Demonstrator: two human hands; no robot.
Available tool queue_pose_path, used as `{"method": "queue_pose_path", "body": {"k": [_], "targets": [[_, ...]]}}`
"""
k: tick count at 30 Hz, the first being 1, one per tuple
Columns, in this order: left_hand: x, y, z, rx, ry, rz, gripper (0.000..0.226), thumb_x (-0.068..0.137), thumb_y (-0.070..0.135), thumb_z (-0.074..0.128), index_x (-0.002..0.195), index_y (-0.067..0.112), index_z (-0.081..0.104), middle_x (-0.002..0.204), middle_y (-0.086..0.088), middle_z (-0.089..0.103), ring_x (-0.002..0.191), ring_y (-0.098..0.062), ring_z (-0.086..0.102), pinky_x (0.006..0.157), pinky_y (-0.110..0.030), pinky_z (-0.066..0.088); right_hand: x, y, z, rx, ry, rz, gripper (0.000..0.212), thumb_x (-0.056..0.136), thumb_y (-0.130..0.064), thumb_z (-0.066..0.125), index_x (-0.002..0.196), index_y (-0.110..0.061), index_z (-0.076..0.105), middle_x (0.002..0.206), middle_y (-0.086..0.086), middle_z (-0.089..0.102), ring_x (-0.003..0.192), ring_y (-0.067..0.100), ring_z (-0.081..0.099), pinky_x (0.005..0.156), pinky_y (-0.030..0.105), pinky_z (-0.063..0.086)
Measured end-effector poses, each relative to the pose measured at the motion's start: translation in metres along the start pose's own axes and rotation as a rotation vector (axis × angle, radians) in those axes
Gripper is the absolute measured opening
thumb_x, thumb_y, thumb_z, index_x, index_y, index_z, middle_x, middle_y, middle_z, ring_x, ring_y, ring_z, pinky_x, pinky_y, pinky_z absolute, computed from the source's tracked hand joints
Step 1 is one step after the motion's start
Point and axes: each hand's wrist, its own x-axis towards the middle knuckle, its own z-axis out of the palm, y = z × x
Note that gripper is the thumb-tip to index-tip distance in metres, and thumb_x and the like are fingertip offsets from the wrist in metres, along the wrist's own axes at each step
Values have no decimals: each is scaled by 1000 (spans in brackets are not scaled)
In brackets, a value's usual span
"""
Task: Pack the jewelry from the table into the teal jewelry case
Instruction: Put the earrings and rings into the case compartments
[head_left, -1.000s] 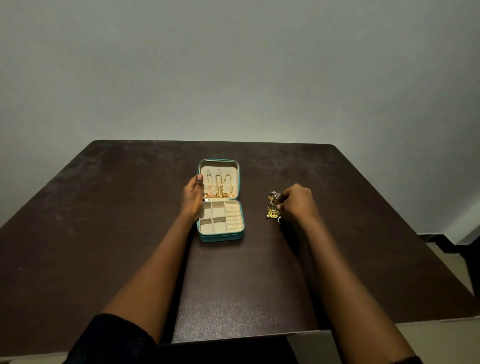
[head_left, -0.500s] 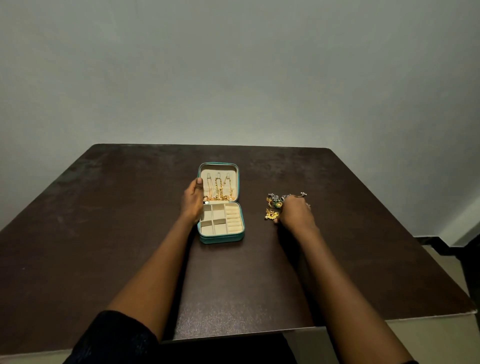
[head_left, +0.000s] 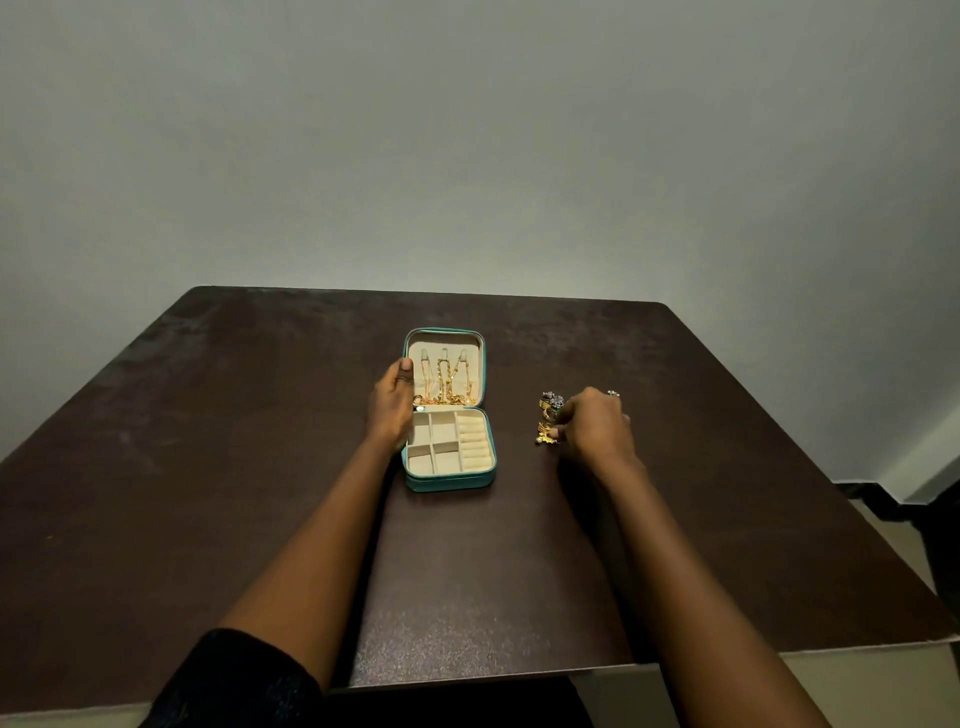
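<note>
The teal jewelry case (head_left: 448, 481) lies open near the table's middle, with a cream lining. Gold chains (head_left: 444, 384) hang on the hooks in its raised lid. The bottom half holds bare compartments and ring rolls. My left hand (head_left: 390, 402) holds the case's left side, thumb on the lid's edge. To the right, a small pile of jewelry (head_left: 549, 420) with gold and silvery pieces lies on the table. My right hand (head_left: 595, 428) rests over the pile's right part with curled fingers touching the pieces; what it pinches is hidden. A silvery piece (head_left: 613, 394) shows behind the knuckles.
The dark brown table (head_left: 208, 467) stands against a plain pale wall. Its near edge and right edge are in view, with floor and a dark object (head_left: 883, 499) beyond the right edge.
My right hand has shifted a little over the jewelry pile, fingers curling back toward the gold pieces. My left hand stays on the case.
</note>
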Motion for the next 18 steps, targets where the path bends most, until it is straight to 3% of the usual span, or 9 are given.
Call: {"method": "queue_pose_path", "body": {"k": [2,5,7,10,14,16,18], "targets": [[-1,2,1,2,-1,-4,40,99,39,34,119,13,58,109,-8,66,102,-25,62,93,-48,50,1,-9,-1,104,17,-47,15,81,-10,67,94,-13,74,95,11,72,91,24,64,75,25,45],[-3,5,2,-7,19,5,40,100,35,33,119,10,58,104,-7,65,97,-23,62,89,-42,50,1,-27,2,290,6,-126,11,81,-12,70,91,-9,75,83,12,73,59,10,62,58,17,50],[-4,5,2,-16,19,4,40,100,36,34,119,11,58,102,-5,65,95,-21,62,87,-40,50,1,-39,6,380,-2,-163,13,81,-11,70,94,-6,74,81,12,73,48,3,57,57,12,51],[-3,4,2,-30,14,19,38,100,34,34,117,10,59,105,-8,66,94,-20,62,86,-39,50,3,-55,16,456,-16,-193,21,80,-11,72,100,-5,73,88,12,74,54,6,57,67,22,56],[-3,3,3,-61,19,28,38,101,30,34,118,7,58,108,-12,66,93,-20,61,79,-33,51,2,-62,28,401,-6,-237,23,77,-14,75,99,-8,74,94,9,74,59,-4,53,52,-1,40],[-2,2,3,-63,22,29,37,101,30,34,118,8,58,106,-10,65,92,-20,61,80,-33,50,0,-62,31,420,-25,-235,23,78,-8,73,101,-3,72,97,13,73,65,2,58,52,-3,40],[-2,3,3,-75,17,30,38,101,30,34,119,7,58,105,-8,65,91,-19,61,81,-34,50,-3,-62,33,427,-48,-247,24,79,-3,70,103,-1,70,100,15,72,70,7,63,61,3,47]]}}
